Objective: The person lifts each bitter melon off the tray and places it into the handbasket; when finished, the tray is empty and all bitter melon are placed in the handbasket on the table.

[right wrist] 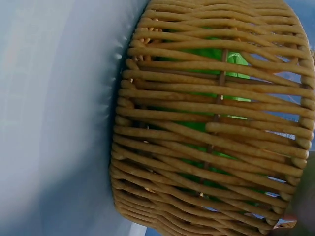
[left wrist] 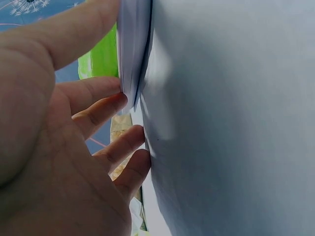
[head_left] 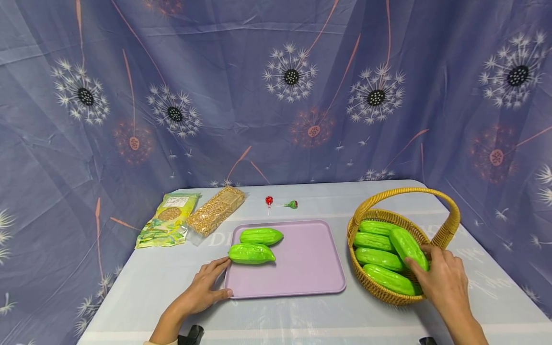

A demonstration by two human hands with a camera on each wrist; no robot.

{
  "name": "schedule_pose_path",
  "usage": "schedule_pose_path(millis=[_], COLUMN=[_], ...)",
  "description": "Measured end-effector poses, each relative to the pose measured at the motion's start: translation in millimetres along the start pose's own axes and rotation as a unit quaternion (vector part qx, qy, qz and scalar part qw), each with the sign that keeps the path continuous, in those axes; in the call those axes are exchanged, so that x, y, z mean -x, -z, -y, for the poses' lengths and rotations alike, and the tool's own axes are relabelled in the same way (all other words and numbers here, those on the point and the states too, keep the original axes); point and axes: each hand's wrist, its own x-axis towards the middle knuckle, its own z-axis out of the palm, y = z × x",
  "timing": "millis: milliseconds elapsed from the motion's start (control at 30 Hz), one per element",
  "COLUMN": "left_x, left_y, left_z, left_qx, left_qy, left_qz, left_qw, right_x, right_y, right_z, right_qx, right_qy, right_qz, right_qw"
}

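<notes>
My right hand (head_left: 446, 278) grips the uppermost bright green bitter melon (head_left: 407, 247) in the wicker basket (head_left: 388, 300), thumb on one side and fingers on the other. Several more bitter melons (head_left: 379, 258) lie below it, and their green shows through the weave in the right wrist view. At the left edge of a lilac tray (head_left: 302, 268), my left hand (head_left: 202, 290) rests with fingers spread and extended, touching the rim (left wrist: 132, 59). Two bitter melons (head_left: 252, 254) lie side by side in the tray's left part.
A yellow-green bag (head_left: 168, 220) and a clear pack of golden kernels (head_left: 217, 211) lie at the back left. Behind the tray are a red lollipop (head_left: 269, 200) and a green lollipop (head_left: 293, 204). The basket's handle (head_left: 405, 190) arches overhead. A dandelion-patterned curtain surrounds the table.
</notes>
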Motion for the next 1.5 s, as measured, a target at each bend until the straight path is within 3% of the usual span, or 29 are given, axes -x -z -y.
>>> schedule_pose_path(millis=[233,633,1033,1500], left_x=[-0.4,-0.6,-0.1,0.1], left_y=[0.3,1.6,0.6,1.6], left_z=[0.2,-0.5,-0.5,-1.7], left_qx=[-0.002,-0.003,-0.002,-0.001], left_qy=[-0.002,0.005,0.007,-0.001], left_qz=[0.003,0.007,0.008,0.003], left_qw=[1.0,1.0,0.9999,1.0], right_x=[0.9,5.4,8.1,8.4], right_y=[-4.1,-0.2,-0.8,7.4], right_z=[-3.6,-7.5,-11.1,14.9], right_qx=[0.022,0.032,0.022,-0.007], right_qy=[0.031,-0.018,-0.017,0.017], right_qz=[-0.033,-0.007,-0.011,-0.044], right_qw=[0.999,0.999,1.0,0.999])
